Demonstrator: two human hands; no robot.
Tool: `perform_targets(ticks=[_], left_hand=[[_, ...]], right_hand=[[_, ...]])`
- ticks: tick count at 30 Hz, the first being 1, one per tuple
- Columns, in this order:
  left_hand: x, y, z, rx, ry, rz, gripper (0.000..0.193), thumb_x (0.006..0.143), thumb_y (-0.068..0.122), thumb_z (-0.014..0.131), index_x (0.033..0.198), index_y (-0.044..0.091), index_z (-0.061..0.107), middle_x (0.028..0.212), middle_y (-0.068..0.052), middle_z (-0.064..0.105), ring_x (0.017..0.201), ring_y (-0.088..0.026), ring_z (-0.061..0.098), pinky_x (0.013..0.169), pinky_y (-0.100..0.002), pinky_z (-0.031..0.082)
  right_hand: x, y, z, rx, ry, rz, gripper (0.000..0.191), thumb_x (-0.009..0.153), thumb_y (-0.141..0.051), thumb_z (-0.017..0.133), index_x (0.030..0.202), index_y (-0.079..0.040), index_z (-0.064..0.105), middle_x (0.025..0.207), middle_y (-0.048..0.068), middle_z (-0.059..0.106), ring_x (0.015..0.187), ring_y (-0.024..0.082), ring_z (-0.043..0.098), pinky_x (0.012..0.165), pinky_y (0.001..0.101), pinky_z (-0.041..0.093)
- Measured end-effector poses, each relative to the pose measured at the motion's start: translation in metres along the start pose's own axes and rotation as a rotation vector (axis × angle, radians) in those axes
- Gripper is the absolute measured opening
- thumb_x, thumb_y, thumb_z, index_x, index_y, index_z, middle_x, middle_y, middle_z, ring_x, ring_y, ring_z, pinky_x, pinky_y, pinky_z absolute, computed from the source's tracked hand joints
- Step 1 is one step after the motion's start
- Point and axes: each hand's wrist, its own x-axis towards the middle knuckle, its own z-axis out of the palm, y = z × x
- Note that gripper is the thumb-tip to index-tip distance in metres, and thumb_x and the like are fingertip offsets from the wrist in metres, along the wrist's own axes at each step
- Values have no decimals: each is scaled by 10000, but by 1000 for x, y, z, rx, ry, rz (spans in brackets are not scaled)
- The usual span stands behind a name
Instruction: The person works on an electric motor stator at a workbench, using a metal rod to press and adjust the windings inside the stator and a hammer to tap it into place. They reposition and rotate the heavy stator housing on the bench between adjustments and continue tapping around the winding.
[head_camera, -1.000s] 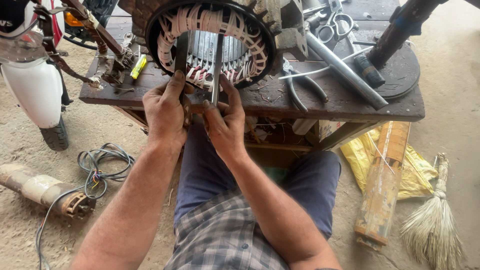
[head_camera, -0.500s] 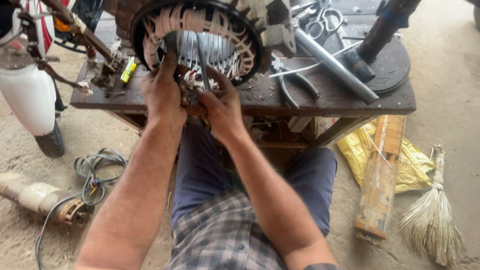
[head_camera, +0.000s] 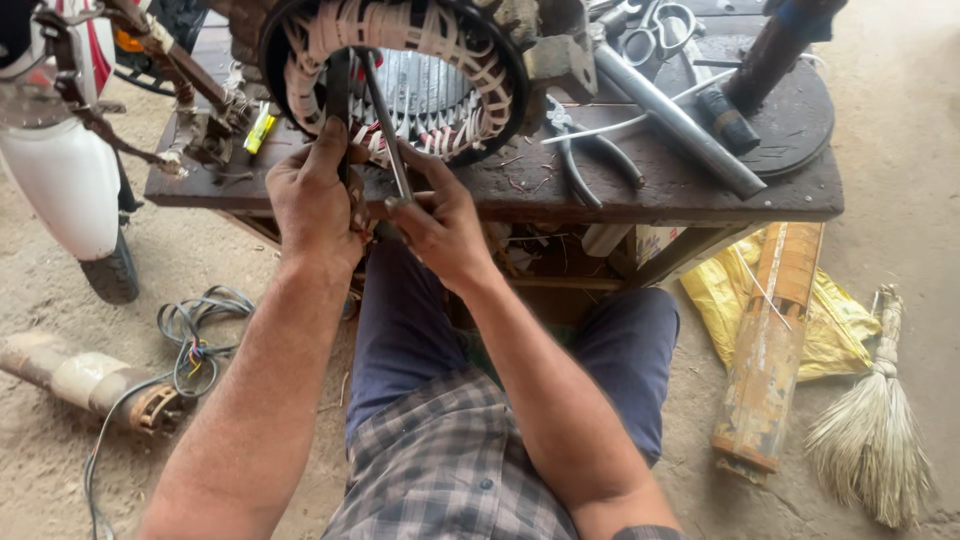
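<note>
Both forearms reach forward and up from the lap, elbows low, wrists meeting at the near edge of the tabletop (head_camera: 700, 195). The left hand (head_camera: 315, 195) is turned knuckles-up, its fingers curled over the lower rim of the stator (head_camera: 395, 75) and gripping it, index finger raised against the dark ring. The right hand (head_camera: 440, 220) sits just beside it, fingers pinched tight round the lower end of a thin rod (head_camera: 385, 125), thumb pressed on top. The rod slants up and left from that grip into the stator's open bore, its upper end near the top windings.

The stator stands on edge at the front of the tabletop, a dark ring wound with pale coils, its opening facing the person. Pliers (head_camera: 585, 165) lie on the tabletop just to its right, then a grey pipe (head_camera: 680, 125) lying aslant, and scissors (head_camera: 660, 25) behind. On the floor, a cable coil (head_camera: 195, 335) lies to the left, a broom (head_camera: 875, 430) to the right.
</note>
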Motion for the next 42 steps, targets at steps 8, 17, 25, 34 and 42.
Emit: perform_targets(ticks=[8, 17, 25, 34, 42], left_hand=[[-17, 8, 3, 91, 4, 31, 342, 1010, 246, 692, 756, 17, 677, 534, -10, 563, 367, -91, 464, 324, -272, 320], [-15, 14, 3, 69, 2, 74, 332, 1015, 225, 694, 761, 11, 686, 550, -10, 562, 377, -79, 448, 324, -259, 310], [-5, 7, 2, 37, 10, 107, 340, 1066, 223, 708, 803, 8, 687, 645, -19, 624, 471, -72, 496, 404, -272, 375], [-12, 7, 11, 184, -22, 201, 298, 987, 226, 701, 763, 30, 711, 558, -16, 577, 379, -93, 470, 318, -270, 317], [-10, 21, 13, 195, 36, 68, 172, 982, 201, 717, 869, 73, 701, 738, -21, 702, 553, -84, 628, 478, -245, 525]], right_hand=[[-14, 4, 11, 58, 142, -10, 668, 1012, -46, 569, 1617, -48, 286, 669, -18, 590, 514, 36, 509, 417, 202, 377], [-12, -6, 22, 118, 159, -81, 647, 1034, -50, 555, 1601, -41, 245, 807, 43, 698, 558, 44, 574, 443, 211, 422], [-1, -10, 11, 158, 136, -145, 605, 1037, -47, 532, 1587, -51, 280, 746, 18, 636, 499, 53, 517, 391, 221, 396], [-5, -4, 19, 87, 103, -27, 635, 997, 0, 556, 1577, -34, 300, 803, 12, 709, 595, 69, 596, 486, 221, 424], [-17, 2, 13, 114, 111, -18, 676, 994, -27, 583, 1598, -27, 280, 768, 34, 689, 555, 58, 540, 461, 221, 375]])
